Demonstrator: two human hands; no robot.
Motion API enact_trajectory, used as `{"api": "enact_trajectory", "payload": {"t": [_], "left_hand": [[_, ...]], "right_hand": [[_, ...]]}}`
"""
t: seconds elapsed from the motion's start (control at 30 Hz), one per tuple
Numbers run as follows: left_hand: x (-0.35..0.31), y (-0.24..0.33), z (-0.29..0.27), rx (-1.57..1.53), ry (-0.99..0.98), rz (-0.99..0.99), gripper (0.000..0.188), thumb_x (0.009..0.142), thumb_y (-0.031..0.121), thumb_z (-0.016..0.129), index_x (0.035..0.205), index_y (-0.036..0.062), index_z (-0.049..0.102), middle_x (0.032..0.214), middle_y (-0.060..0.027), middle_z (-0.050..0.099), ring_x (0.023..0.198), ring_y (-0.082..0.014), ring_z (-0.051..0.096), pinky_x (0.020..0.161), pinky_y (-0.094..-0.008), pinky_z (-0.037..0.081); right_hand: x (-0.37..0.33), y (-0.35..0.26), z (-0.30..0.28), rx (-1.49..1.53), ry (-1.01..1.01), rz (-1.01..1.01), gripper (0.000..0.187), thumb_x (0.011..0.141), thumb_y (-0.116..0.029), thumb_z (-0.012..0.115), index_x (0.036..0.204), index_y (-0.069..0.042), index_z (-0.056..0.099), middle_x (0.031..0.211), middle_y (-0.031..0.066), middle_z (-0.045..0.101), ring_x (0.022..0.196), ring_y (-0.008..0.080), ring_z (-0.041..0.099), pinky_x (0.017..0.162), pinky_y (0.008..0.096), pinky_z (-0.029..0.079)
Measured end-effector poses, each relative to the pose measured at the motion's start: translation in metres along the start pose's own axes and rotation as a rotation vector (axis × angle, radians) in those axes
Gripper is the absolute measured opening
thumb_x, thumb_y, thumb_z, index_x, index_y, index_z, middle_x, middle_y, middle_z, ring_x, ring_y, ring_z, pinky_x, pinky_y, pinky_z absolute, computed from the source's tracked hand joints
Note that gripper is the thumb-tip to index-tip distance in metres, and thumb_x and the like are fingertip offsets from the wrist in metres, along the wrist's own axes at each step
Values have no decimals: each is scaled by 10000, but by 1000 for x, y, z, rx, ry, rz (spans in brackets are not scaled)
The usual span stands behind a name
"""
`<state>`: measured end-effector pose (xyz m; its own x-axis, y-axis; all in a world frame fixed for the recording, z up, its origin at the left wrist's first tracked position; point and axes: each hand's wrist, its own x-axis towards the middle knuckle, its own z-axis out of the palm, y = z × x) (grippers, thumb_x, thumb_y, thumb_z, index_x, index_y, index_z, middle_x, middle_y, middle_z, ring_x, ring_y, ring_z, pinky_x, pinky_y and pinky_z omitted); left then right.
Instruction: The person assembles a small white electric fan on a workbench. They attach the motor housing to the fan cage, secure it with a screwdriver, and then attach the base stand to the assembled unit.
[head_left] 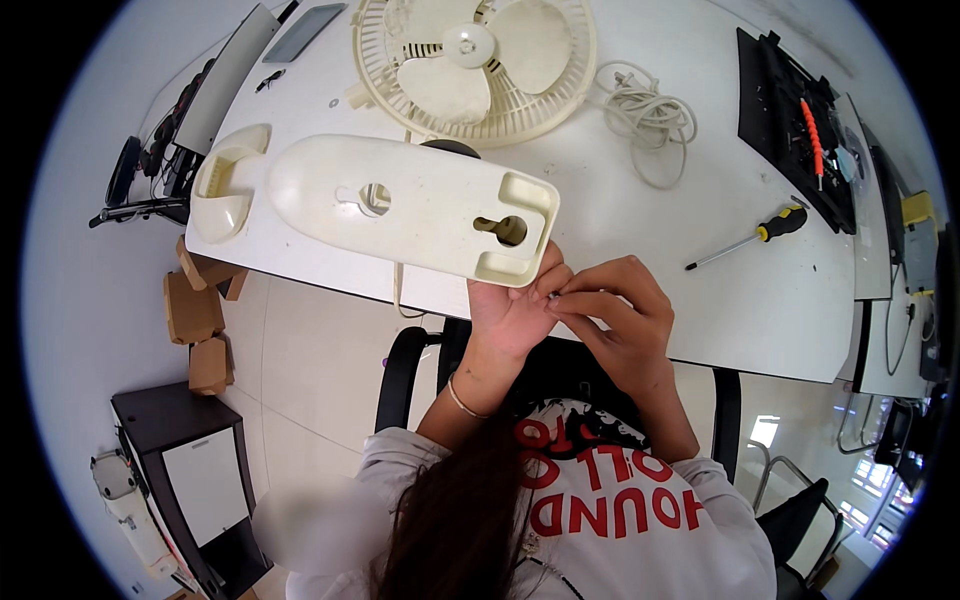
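A long cream plastic fan housing (pixel 420 205), rounded at its left end, is tilted over the table's near edge. It has a round hole near its middle and a keyhole-shaped opening in the recessed right end. My left hand (pixel 512 315) is closed at its near right corner, the fingers partly hidden behind it. Beside that corner, my right hand (pixel 622 318) pinches something tiny and dark between thumb and fingertips, against the left fingers; it is too small to name. Behind the housing lies the fan head (pixel 535 45), its blades and ribbed cage facing up.
A curved cream plastic part (pixel 228 185) sits at the table's left edge. Toward the right lie a coiled pale cable (pixel 645 110), a black-and-yellow screwdriver (pixel 750 238) and an open black tool case (pixel 795 130). Cardboard boxes (pixel 195 305) stand on the floor at left.
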<state>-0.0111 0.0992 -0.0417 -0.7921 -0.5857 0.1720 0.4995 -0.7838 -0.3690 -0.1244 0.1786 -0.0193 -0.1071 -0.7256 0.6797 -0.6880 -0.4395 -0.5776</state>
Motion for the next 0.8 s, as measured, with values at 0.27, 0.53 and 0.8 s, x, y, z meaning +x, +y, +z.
{"api": "enact_trajectory", "payload": {"t": [0.27,0.53,0.8], "left_hand": [[2,11,0,88,47,72,226,880,326,526,846,103,541,717,-15,500,439,-95,313,478,-247,272],[4,29,0,129,-49,132,225,877,254,541,941,41,574,1060,-21,615,352,-70,248,397,-218,206],[-3,27,17,108,90,202,135,808,129,556,814,-6,561,1032,103,593,363,-67,231,414,-226,181]], "right_hand": [[-1,-4,-13,66,-127,167,255,665,-53,776,893,-146,710,957,-2,634,704,129,575,531,247,440],[-9,60,-127,-683,441,584,237,923,-243,590,1100,-90,619,1009,58,641,757,171,619,616,270,481],[-8,114,-162,-1199,36,988,571,901,-593,441,1332,-219,428,1130,199,543,960,375,624,834,442,486]]}}
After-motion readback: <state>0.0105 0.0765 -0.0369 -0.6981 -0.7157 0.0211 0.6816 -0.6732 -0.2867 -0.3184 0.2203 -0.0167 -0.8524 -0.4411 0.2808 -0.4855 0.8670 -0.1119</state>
